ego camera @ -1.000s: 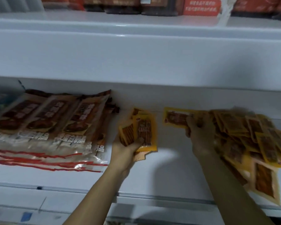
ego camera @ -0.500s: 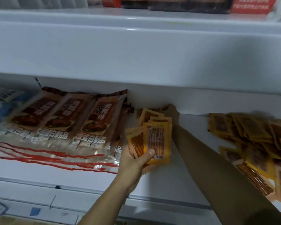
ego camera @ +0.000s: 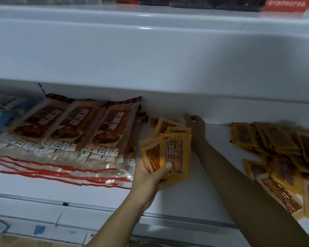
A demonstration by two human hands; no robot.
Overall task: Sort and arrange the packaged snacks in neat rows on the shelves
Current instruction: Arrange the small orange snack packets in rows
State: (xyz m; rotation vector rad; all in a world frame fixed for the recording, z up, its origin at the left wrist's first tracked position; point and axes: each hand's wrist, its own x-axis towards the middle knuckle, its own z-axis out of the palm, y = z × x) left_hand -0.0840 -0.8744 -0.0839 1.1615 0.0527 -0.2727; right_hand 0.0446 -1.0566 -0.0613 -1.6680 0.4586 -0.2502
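While the left hand (ego camera: 150, 177) grips a fanned stack of yellow snack packets (ego camera: 169, 154) with the thumb pressed on the front packet, the right hand (ego camera: 194, 127) reaches behind that stack to the shelf (ego camera: 194, 196) back; its grasp cannot be determined. Loose yellow packets (ego camera: 282, 157) lie heaped right of the right forearm. Large duck-flavour bags (ego camera: 75, 132) lie left of the left hand.

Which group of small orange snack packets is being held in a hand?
The fanned small orange snack packets, gripped by the left hand; the loose orange pile at right lies untouched.
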